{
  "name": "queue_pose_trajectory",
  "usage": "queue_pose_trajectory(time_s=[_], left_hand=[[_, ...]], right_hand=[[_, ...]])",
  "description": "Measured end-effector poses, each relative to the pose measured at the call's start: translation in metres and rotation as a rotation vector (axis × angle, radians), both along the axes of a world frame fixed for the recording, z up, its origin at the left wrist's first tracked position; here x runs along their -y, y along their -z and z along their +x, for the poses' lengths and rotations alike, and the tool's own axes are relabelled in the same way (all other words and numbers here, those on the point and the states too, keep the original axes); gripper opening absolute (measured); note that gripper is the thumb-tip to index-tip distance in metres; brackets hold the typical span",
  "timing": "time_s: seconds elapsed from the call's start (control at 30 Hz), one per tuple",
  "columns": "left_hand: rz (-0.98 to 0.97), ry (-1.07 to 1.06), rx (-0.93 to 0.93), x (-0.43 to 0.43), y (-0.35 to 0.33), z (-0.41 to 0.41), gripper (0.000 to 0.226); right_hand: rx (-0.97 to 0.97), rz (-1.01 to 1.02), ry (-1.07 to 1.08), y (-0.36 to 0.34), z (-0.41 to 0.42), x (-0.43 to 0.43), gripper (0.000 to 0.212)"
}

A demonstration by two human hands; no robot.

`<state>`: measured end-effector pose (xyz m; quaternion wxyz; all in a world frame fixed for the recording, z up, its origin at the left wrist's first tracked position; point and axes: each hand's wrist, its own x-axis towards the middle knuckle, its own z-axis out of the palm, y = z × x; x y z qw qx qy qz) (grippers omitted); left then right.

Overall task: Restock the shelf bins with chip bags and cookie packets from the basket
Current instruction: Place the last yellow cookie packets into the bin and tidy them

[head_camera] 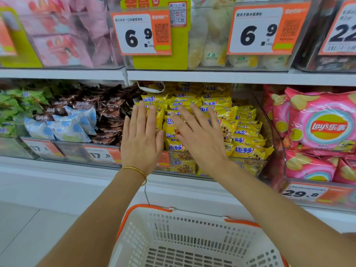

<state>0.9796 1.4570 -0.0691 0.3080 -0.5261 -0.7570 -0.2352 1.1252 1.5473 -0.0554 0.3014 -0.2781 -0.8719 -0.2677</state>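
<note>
Yellow cookie packets (246, 135) fill the clear middle bin (269, 120) on the lower shelf. My left hand (141, 135) lies flat, fingers straight, on the packets at the bin's left side. My right hand (196, 133) is flat too, fingers spread, pressing on the packets in the middle of the pile. Pink chip bags (323, 126) are stacked in the bin to the right. Below my arms stands the white basket (173, 228) with an orange rim; the part of its inside that shows holds nothing.
Brown, blue-and-white and green snack packets (81, 116) fill the bins to the left. Upper shelf bins (212, 45) carry price tags (138, 33). A white shelf ledge (77, 180) runs below the bins. Pale floor (28, 228) lies at the lower left.
</note>
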Motion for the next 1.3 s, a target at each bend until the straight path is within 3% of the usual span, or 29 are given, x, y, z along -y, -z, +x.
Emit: queue_pose_trajectory(time_s=[0.7, 0.87, 0.97, 1.13, 1.3], left_hand=[[-0.015, -0.059, -0.005, 0.009, -0.009, 0.009, 0.061], [-0.055, 0.055, -0.141, 0.006, -0.010, 0.034, 0.061], [-0.123, 0.064, -0.203, -0.001, -0.006, 0.045, 0.060], [-0.123, 0.075, -0.250, -0.011, -0.015, 0.060, 0.061], [-0.218, 0.166, -0.333, -0.039, -0.029, 0.079, 0.061]], right_hand=[[-0.041, -0.033, 0.003, -0.010, 0.017, 0.013, 0.059], [-0.263, -0.168, 0.132, -0.001, 0.057, 0.012, 0.054], [-0.262, -0.301, 0.168, 0.000, 0.066, 0.007, 0.057], [-0.258, -0.573, 0.050, -0.016, 0.072, -0.006, 0.073], [-0.214, -0.705, -0.003, -0.023, 0.079, -0.018, 0.085]])
